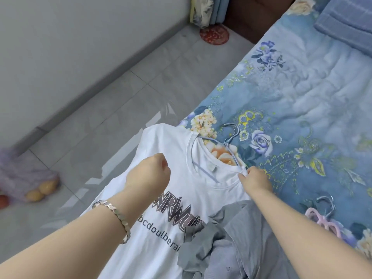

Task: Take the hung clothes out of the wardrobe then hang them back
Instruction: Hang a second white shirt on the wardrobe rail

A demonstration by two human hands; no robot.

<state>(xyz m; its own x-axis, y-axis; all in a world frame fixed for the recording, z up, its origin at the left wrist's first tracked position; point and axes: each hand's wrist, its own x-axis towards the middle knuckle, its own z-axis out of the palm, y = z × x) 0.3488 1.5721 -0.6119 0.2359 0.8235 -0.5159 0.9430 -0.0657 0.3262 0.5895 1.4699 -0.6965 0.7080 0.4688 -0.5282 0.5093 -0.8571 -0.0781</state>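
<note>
Head view, looking down at a bed edge. A white T-shirt (181,190) with dark printed lettering lies in the lower centre of the frame, its neck toward the bed (302,97) and its hem cut off by the bottom edge. A pale blue hanger (227,145) sits in the neck opening; its hook lies on the floral sheet, and both its arms disappear inside the shirt. The left hand (149,174), seen from the back, is clenched on the shirt's shoulder fabric at left of centre, with its fingertips hidden beneath the knuckles. A metal bracelet (112,214) circles that wrist. The right hand (256,179) pinches the collar edge at the other shoulder, just beside the neck opening. A crumpled grey garment (231,238) overlaps the shirt's lower right and runs out of frame. A pink hanger (320,220) lies on the sheet at lower right, partly behind the right forearm. At far left, blurred, a purple net bag (24,176) of round fruit rests on the tiled floor (120,97). A folded blue blanket (346,23) is cropped at upper right.
</note>
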